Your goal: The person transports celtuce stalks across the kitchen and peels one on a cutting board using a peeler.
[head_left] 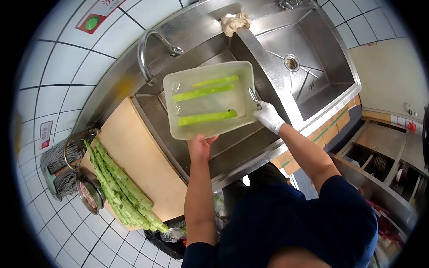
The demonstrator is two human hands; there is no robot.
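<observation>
A translucent plastic tub (210, 127) is held over the left sink basin. In it lie three peeled, bright green celtuce stems (208, 118), the lower one with a dark spot near its right end. Bare, my left hand (202, 146) grips the tub's near edge, its fingers partly hidden beneath. My right hand (269, 117), in a white glove, is closed at the tub's right corner. From that hand sticks out a small metal peeler (254, 96), leaning across the tub's rim; its handle is mostly covered by the glove.
Several unpeeled celtuce stems (120, 183) lie on a wooden board (140, 165) left of the basin. A curved faucet (142, 53) reaches over the left basin (241, 145). A beige cloth (235, 23) drapes the divider beside the right basin (324, 42). A metal pot (89, 193) stands far left.
</observation>
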